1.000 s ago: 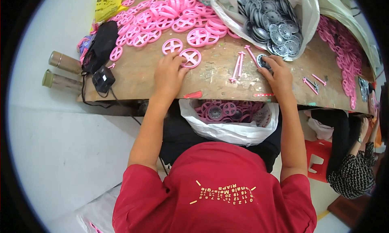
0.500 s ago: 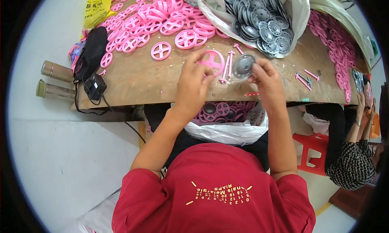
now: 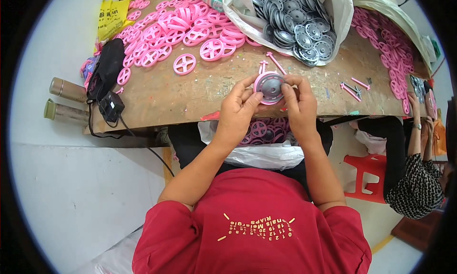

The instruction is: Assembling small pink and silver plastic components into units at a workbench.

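Observation:
Above the table's near edge, a pink plastic wheel (image 3: 258, 82) is held between my two hands. A grey disc (image 3: 272, 87) lies against its face, inside the pink rim. My left hand (image 3: 239, 104) grips the wheel's left side, thumb on the front. On the other side, my right hand (image 3: 299, 99) pinches the disc and rim with thumb and fingers. Just beyond the wheel, pink pegs (image 3: 276, 63) lie on the wooden table (image 3: 190, 94). Below the table edge, an open white bag (image 3: 266, 158) on my lap holds pink wheels with grey discs.
Loose pink wheels (image 3: 184, 64) pile at the back left. A white sack of grey discs (image 3: 304, 29) leans at the back. To the right lie more pegs and screws (image 3: 354, 89). A co-worker's arm (image 3: 415, 131) reaches in at far right, beside a red stool (image 3: 365, 176).
My hands have come together. The grey disc in my right hand has moved left onto the pink wheel in my left hand.

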The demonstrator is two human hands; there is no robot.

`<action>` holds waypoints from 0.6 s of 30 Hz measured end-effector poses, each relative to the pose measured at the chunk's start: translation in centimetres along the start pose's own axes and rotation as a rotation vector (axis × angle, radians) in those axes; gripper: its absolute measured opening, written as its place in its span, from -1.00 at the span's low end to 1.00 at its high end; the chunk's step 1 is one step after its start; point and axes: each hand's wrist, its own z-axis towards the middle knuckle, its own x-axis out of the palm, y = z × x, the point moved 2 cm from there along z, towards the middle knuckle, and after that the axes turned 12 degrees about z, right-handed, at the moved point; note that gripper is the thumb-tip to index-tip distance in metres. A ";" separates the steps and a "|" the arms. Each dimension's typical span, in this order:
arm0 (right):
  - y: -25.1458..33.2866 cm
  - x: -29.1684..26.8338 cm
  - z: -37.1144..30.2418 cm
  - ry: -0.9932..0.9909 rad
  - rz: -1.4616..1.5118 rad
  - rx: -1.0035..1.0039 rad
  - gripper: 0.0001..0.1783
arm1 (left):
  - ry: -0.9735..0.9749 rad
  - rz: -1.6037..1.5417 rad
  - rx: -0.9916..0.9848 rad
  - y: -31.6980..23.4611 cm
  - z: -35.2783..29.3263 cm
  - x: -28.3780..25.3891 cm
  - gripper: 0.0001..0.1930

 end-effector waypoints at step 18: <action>0.2 0.2 -1.2 0.126 0.164 0.212 -0.73 | -0.088 0.159 0.066 0.8 -0.9 -1.4 -0.69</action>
